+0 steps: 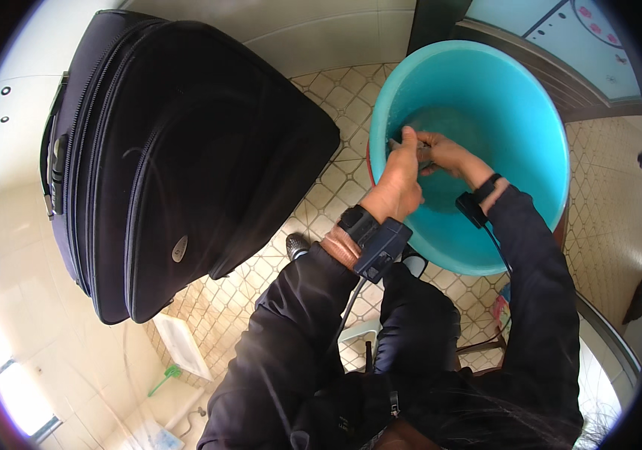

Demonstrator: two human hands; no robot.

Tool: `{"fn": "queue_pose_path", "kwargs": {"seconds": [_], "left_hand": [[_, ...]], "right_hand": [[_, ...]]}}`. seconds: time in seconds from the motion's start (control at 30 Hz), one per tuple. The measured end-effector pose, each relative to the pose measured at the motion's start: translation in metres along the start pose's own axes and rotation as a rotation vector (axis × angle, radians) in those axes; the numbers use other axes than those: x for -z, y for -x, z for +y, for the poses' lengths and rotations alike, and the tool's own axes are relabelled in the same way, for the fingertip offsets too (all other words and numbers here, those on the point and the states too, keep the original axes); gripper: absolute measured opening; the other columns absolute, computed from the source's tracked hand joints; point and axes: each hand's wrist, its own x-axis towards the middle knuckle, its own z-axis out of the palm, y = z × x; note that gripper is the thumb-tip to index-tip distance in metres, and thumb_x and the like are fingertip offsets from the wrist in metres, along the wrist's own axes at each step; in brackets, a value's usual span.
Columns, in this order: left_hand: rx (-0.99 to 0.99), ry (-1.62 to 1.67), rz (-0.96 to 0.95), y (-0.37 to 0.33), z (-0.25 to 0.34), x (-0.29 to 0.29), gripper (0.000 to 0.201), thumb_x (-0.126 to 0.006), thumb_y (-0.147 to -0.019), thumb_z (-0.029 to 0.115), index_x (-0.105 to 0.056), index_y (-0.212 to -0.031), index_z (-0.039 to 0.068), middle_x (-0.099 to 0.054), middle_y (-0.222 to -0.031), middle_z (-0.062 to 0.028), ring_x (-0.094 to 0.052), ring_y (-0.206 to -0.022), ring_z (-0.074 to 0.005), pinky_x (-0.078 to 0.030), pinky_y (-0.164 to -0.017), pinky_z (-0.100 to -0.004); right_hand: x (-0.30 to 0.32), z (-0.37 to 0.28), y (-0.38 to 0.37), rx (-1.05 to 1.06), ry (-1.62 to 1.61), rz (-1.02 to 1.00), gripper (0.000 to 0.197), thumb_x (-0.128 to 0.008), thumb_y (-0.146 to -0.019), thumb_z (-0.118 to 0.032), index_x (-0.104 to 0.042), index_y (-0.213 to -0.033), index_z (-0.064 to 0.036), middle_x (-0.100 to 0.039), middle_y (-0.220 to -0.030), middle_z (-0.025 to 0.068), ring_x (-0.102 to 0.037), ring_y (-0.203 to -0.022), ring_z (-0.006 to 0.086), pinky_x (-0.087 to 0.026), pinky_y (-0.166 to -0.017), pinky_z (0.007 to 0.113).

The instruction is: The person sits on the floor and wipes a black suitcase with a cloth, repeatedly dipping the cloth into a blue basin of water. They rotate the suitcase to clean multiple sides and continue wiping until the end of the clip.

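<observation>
A large turquoise tub [527, 127] stands to my right front, with cloudy water [444, 120] low inside it. Both hands reach down into it and meet near its left side. Between them is a small grey wet cloth [424, 155], mostly covered by the fingers. My left hand [402, 176] is closed on the cloth, thumb uppermost. From the right, my right hand [448, 155] curls its fingers around the same cloth. Dark straps with small black boxes sit on both wrists.
A big black suitcase [216, 142] stands at the left on the tiled floor [336, 184]. A pale stool [360, 331] shows beside my legs. Farther lower left are a white panel [183, 346] and a green brush [163, 380]. A dark door frame [534, 64] rises behind the tub.
</observation>
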Motion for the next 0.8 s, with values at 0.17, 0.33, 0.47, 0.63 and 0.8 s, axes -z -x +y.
{"fn": "queue_pose_path", "kwargs": {"seconds": [0.17,0.33,0.47,0.63,0.8], "left_hand": [[-0.031,0.229,-0.317,-0.017,0.000,0.010,0.074,-0.022,-0.099,0.065,-0.050,-0.131,0.003,-0.058,-0.128,-0.0179,-0.059,-0.115,-0.0348,-0.041,-0.104,-0.0557],[-0.237,0.502,-0.623,-0.032,-0.018,0.019,0.030,-0.040,-0.103,0.032,-0.054,-0.111,0.007,-0.062,-0.104,-0.0107,-0.064,-0.096,-0.0265,-0.055,-0.081,-0.0407],[-0.250,0.376,-0.334,-0.027,-0.033,0.009,0.030,-0.040,-0.103,0.034,-0.053,-0.116,0.011,-0.061,-0.109,-0.0075,-0.062,-0.099,-0.0222,-0.053,-0.084,-0.0363],[-0.261,0.160,-0.091,-0.007,-0.025,-0.008,0.037,-0.040,-0.104,0.036,-0.051,-0.123,0.006,-0.058,-0.122,-0.0097,-0.055,-0.113,-0.0233,-0.045,-0.097,-0.0398],[-0.265,-0.101,-0.115,0.002,-0.003,-0.005,0.052,-0.046,-0.102,0.038,-0.036,-0.144,0.008,-0.041,-0.145,-0.0153,-0.040,-0.133,-0.0405,-0.033,-0.106,-0.0597]], "right_hand": [[-0.046,-0.105,0.133,0.461,0.027,-0.058,0.016,-0.070,-0.080,-0.011,-0.064,-0.093,-0.0038,-0.061,-0.092,0.0020,-0.058,-0.086,0.0158,-0.047,-0.079,0.030],[-0.086,-0.115,0.144,0.889,0.496,0.304,0.023,-0.069,-0.086,-0.022,-0.055,-0.088,-0.0047,-0.057,-0.083,0.0121,-0.057,-0.077,0.0317,-0.046,-0.074,0.037],[-0.078,-0.092,0.098,0.886,0.507,0.548,0.026,-0.065,-0.089,-0.029,-0.057,-0.088,-0.0040,-0.059,-0.080,0.0146,-0.058,-0.072,0.0333,-0.047,-0.067,0.041],[-0.014,-0.061,0.053,0.525,0.274,0.522,0.037,-0.053,-0.096,-0.040,-0.062,-0.093,-0.0047,-0.064,-0.079,0.0140,-0.064,-0.070,0.0292,-0.050,-0.064,0.044],[0.033,-0.009,0.041,-0.261,0.231,0.414,0.057,-0.041,-0.099,-0.053,-0.045,-0.138,-0.0120,-0.059,-0.126,0.0178,-0.061,-0.106,0.0368,-0.053,-0.084,0.053]]}}
